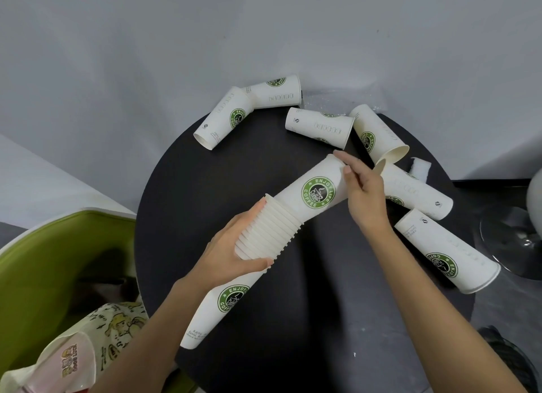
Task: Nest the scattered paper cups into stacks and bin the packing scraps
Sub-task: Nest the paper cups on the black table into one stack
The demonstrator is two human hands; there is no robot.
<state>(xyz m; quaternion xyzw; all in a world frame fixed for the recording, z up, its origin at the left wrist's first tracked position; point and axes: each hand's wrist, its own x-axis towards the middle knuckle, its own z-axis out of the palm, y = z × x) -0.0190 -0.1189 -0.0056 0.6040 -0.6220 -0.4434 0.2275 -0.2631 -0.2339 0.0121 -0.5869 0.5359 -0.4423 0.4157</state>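
Note:
My left hand (234, 251) grips a nested stack of white paper cups (269, 231) with green logos, around its ridged rims, above the round black table (211, 175). My right hand (362, 191) has its fingers on the base of the top cup (313, 193), which sits partly in the stack. Loose cups lie on their sides along the table's far and right edge: two at the back left (225, 118), one at the back middle (319, 127), and several on the right (378, 134). A white packing scrap (421, 168) lies at the right rim.
A green bin (44, 263) stands at the lower left beside the table. A printed paper bag (96, 337) sits in front of it. A grey wall rises behind the table. A glass object (516, 234) stands on the floor at the right.

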